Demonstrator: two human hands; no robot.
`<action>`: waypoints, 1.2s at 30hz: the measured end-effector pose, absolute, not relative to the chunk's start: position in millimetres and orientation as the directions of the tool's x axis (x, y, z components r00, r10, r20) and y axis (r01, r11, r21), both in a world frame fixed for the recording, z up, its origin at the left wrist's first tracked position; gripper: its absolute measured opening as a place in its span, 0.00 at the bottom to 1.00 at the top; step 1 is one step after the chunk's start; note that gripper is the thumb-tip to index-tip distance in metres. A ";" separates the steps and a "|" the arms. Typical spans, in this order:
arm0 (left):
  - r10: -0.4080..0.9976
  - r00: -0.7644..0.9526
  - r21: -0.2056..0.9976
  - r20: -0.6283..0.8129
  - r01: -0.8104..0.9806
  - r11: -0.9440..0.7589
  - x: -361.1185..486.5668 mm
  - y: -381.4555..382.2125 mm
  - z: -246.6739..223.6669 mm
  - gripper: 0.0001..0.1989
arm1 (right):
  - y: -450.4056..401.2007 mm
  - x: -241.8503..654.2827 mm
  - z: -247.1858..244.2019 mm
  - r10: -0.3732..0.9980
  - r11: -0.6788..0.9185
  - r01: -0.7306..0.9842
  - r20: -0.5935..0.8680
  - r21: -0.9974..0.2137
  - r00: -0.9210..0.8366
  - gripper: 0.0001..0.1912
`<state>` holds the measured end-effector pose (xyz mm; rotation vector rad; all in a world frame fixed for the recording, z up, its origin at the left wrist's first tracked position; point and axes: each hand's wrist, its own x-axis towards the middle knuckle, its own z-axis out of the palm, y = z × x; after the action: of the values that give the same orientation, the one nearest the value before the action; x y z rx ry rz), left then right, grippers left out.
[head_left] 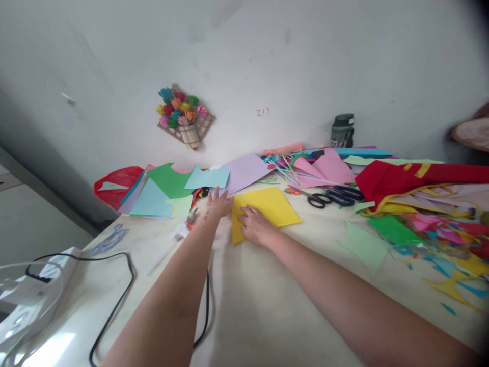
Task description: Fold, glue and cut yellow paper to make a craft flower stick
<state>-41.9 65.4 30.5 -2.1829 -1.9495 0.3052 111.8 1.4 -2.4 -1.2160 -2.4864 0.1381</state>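
Evidently, yellow sheet [280,206] lies on table [305,285] before wall-side edge, nearer that than left edge. Long axis seems to run left to right, though angled view blurs proportions; one corner points to table's right end, another toward wearer. Right hand [255,224] rests on sheet, fingers loosely bent, gripping nothing. Left hand [218,204] released, fingers spread at sheet's left side. Scissors [319,200] lie beyond right corner.

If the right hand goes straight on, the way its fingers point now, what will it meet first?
Sliding across the yellow sheet, the right hand would probably meet the left hand first, though depth is unclear.
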 end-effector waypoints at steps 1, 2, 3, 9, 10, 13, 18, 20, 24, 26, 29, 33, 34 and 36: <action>0.994 0.105 -0.268 -0.034 0.957 -0.111 -43.4 65.6 29.1 0.23 | 1.6 111.5 -2.6 0.775 0.627 0.742 0.288 -0.239 -0.563 0.22; 0.994 0.103 -0.253 -0.043 0.961 -0.111 -45.0 65.4 27.4 0.23 | 1.8 111.1 -3.0 0.771 0.630 0.741 0.294 -0.231 -0.564 0.22; 0.994 0.099 -0.238 -0.051 0.965 -0.108 -46.5 64.7 25.4 0.24 | 2.2 110.7 -3.5 0.769 0.632 0.742 0.302 -0.223 -0.564 0.22; 0.998 0.035 -0.163 -0.044 0.986 -0.042 -51.8 57.4 13.8 0.26 | 5.7 109.1 -7.8 0.759 0.636 0.750 0.323 -0.179 -0.566 0.21; 0.999 0.030 -0.155 -0.041 0.987 -0.036 -51.8 56.4 12.9 0.26 | 6.0 109.3 -8.2 0.757 0.638 0.751 0.323 -0.173 -0.569 0.21; 1.000 0.026 -0.150 -0.008 0.988 -0.027 -50.7 53.9 12.3 0.26 | 6.2 110.2 -8.6 0.751 0.643 0.751 0.320 -0.153 -0.578 0.21; 1.000 -0.005 -0.156 0.018 0.988 0.008 -45.8 49.3 13.5 0.25 | 4.9 111.1 -8.4 0.753 0.636 0.760 0.327 -0.138 -0.571 0.20; 0.999 -0.017 -0.151 0.034 0.988 0.022 -44.1 46.6 12.7 0.25 | 4.6 111.1 -8.4 0.758 0.629 0.764 0.325 -0.141 -0.565 0.20; 0.998 -0.058 -0.120 0.025 0.991 0.060 -43.6 40.7 10.7 0.25 | 4.8 110.8 -8.4 0.771 0.618 0.771 0.312 -0.156 -0.555 0.20; 0.996 -0.084 -0.104 0.006 0.991 0.084 -44.1 38.1 10.3 0.25 | 4.9 110.8 -8.0 0.778 0.611 0.775 0.304 -0.162 -0.550 0.21; 0.992 -0.122 -0.079 -0.004 0.989 0.121 -44.2 34.7 9.8 0.26 | 4.0 111.2 -6.9 0.781 0.608 0.777 0.298 -0.162 -0.549 0.21; 0.981 -0.194 -0.038 -0.006 0.980 0.193 -41.5 30.8 9.5 0.27 | 2.2 111.7 -5.3 0.794 0.592 0.790 0.284 -0.159 -0.538 0.21; 0.979 -0.205 -0.031 -0.008 0.978 0.205 -40.5 29.5 9.8 0.28 | 2.1 111.8 -5.2 0.796 0.590 0.792 0.282 -0.158 -0.536 0.21; 0.978 -0.207 -0.027 -0.013 0.978 0.207 -38.9 26.2 11.1 0.29 | 2.6 111.7 -5.5 0.795 0.591 0.792 0.279 -0.156 -0.539 0.22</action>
<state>-38.9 26.2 11.1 -1.9732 -2.4347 0.0456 111.7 2.6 -5.5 -1.2906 -2.5030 0.0151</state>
